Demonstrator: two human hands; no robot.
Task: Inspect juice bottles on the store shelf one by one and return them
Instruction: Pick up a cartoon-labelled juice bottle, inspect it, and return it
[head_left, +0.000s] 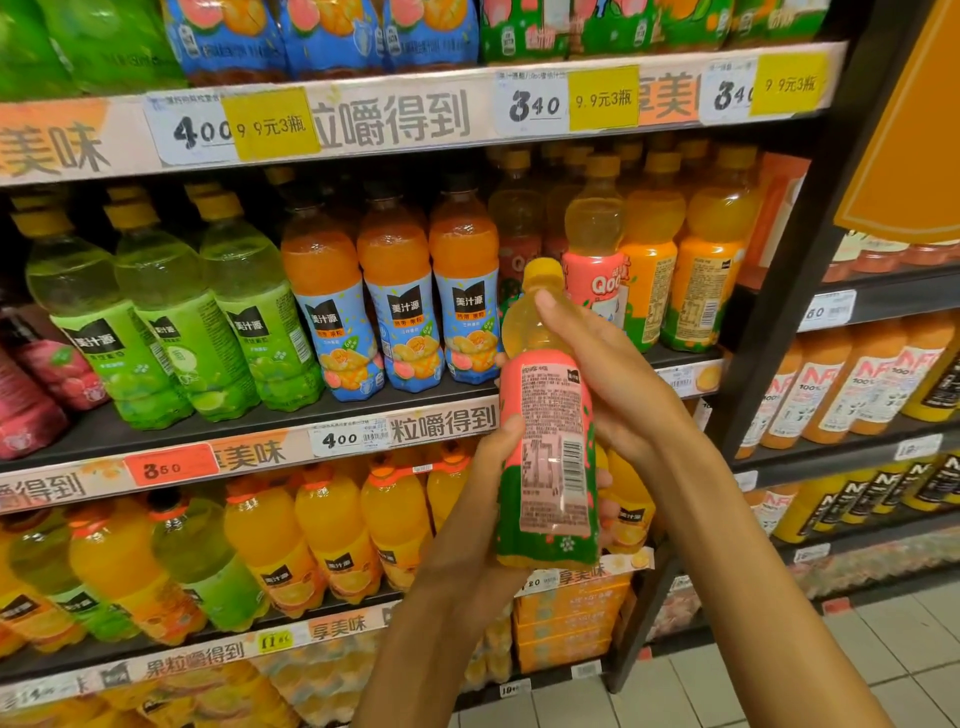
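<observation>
Head view: left hand (480, 499) grips lower body of pink-label juice bottle (550, 447), thumb on the label edge. Right hand (610, 379) wraps the upper part from the right, one fingertip near the yellow cap (544, 270). Bottle upright, slightly tilted, barcode side facing camera, held in front of the middle shelf (249, 441). Behind: green bottles (171, 312), orange blue-label bottles (395, 291).

Open shelf gap (535, 291) between blue-labelled bottle (464, 306) and Qoo bottle (594, 244).
</observation>
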